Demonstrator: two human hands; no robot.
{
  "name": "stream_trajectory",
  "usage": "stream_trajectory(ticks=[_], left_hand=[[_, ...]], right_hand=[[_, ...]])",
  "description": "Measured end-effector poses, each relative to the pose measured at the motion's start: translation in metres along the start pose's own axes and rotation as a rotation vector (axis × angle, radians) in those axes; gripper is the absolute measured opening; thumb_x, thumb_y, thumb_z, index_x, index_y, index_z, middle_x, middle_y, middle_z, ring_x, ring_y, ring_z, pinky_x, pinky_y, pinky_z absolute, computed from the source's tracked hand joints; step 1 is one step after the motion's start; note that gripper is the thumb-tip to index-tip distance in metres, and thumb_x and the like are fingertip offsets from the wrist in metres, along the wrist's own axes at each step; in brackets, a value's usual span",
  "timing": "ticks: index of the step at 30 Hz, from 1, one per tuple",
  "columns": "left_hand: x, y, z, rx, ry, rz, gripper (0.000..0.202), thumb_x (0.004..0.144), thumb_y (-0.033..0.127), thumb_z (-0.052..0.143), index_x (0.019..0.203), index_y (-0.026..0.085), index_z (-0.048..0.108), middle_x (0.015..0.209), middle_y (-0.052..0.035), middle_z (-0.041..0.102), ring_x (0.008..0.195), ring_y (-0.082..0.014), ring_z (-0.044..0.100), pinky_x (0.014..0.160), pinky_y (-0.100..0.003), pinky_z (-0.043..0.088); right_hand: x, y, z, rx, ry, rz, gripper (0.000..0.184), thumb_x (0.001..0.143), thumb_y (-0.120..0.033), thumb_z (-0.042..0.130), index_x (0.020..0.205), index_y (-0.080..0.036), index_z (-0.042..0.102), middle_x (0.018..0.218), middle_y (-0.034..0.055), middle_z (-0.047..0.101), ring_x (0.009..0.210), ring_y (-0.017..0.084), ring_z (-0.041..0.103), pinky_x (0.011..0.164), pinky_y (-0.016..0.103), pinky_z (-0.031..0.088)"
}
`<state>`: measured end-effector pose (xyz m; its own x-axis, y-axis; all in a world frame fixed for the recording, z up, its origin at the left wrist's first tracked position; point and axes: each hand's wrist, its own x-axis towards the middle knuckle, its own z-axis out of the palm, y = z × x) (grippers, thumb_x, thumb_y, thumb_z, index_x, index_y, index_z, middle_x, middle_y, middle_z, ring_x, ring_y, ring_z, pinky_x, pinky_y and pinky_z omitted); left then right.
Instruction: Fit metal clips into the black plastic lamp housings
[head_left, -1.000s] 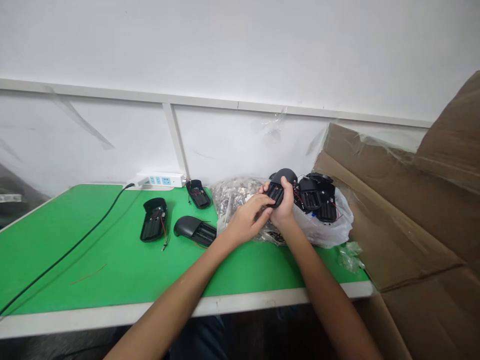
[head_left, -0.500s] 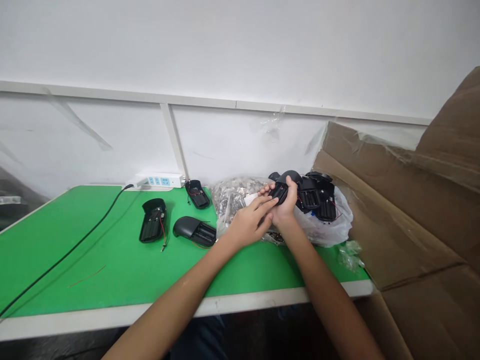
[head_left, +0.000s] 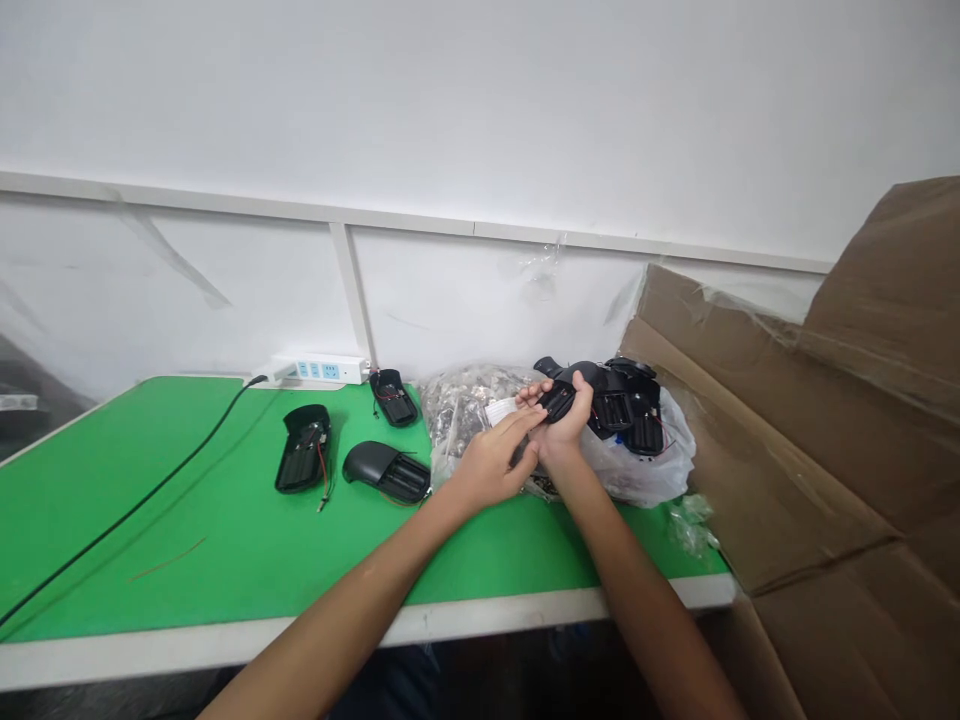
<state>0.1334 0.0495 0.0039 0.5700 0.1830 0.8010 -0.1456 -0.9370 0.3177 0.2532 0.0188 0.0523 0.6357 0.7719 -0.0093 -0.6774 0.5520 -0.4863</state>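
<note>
My right hand (head_left: 568, 428) is closed around a black plastic housing (head_left: 558, 401) with battery slots in its face, held above the bags. The thumb lies along its right side and the fingertips show at its left. My left hand (head_left: 495, 462) has its fingers stretched out, with the tips against the lower end of the housing; the thumb is apart. Whatever lies under those fingertips is hidden. Behind my right hand, several similar black housings (head_left: 643, 415) with red wires rest on a white plastic bag (head_left: 667, 465).
A clear bag of small metallic parts (head_left: 457, 410) lies left of the hands. Three black housings, one of them a curved housing (head_left: 375, 465), lie on the green tabletop (head_left: 225, 560). A power strip (head_left: 322, 369) with a black cable (head_left: 165, 480) is at the wall; cardboard (head_left: 817, 480) stands right.
The view has shifted slightly. My left fingertips have slid a little down and left along the housing's lower end. My right hand keeps its hold.
</note>
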Motion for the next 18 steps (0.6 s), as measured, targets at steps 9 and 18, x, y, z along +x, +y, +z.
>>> stream_trajectory(ticks=[9, 18], left_hand=[[-0.003, 0.001, 0.003, -0.005, 0.000, -0.032, 0.042, 0.101, 0.022, 0.056, 0.142, 0.019, 0.059, 0.138, -0.0134, 0.071, 0.132, -0.0259, 0.068, 0.113, -0.045, 0.058], [0.008, 0.004, -0.010, -0.091, 0.135, 0.002, 0.028, 0.103, 0.021, 0.055, 0.129, 0.022, 0.066, 0.130, -0.0124, 0.072, 0.127, -0.0244, 0.069, 0.112, -0.048, 0.057]], right_hand=[[0.002, 0.008, -0.006, -0.005, 0.029, -0.037, 0.041, 0.080, -0.059, 0.064, 0.067, -0.025, 0.046, 0.058, -0.0043, 0.054, 0.056, 0.012, 0.059, 0.064, 0.027, 0.060], [-0.006, 0.001, -0.002, -0.168, -0.158, -0.012, 0.049, 0.074, -0.072, 0.059, 0.068, -0.024, 0.056, 0.066, 0.0028, 0.062, 0.068, 0.021, 0.067, 0.067, 0.036, 0.063]])
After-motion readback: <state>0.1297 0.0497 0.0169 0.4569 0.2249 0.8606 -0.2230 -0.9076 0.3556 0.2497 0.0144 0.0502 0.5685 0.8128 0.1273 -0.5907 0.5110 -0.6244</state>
